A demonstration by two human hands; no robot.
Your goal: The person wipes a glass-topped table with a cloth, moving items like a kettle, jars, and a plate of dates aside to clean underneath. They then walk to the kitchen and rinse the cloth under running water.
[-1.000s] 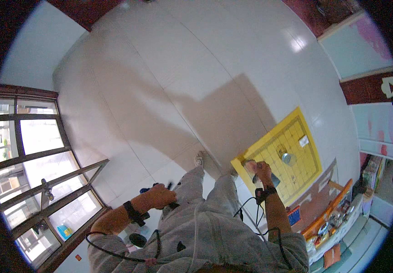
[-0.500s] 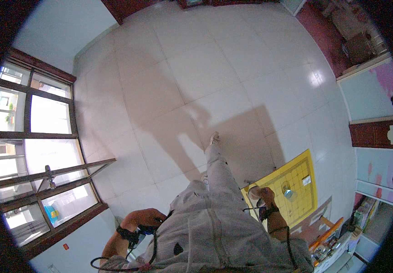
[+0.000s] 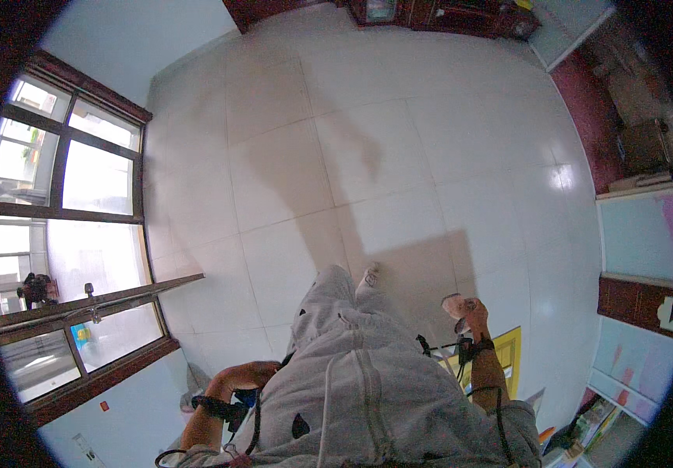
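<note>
My right hand [image 3: 477, 318] is out to the right of my body, closed round a pale, pinkish rounded object [image 3: 453, 305] whose kind is too unclear to name. A dark strap and a small device circle that wrist. By my left hip, my left hand [image 3: 252, 375] rests against the grey jacket [image 3: 344, 398]; its fingertips disappear at the cloth, so whether it grips anything is hidden. Another strap with a dark device [image 3: 227, 409] is on the left wrist. Black cords hang at both sleeves.
Pale floor tiles [image 3: 383, 148] stretch ahead. On the left, a window sash [image 3: 102, 304] juts into the room. A yellow-edged panel [image 3: 512, 359] lies beside my right forearm. Dark red cabinets [image 3: 461, 17] stand at the far wall; a shelf with books [image 3: 598, 425] is at the lower right.
I have stepped forward over the tiles, and the yellow panel has slid back toward my right arm. My right hand has swung outward and forward with the pale object. My left hand stays by the hip.
</note>
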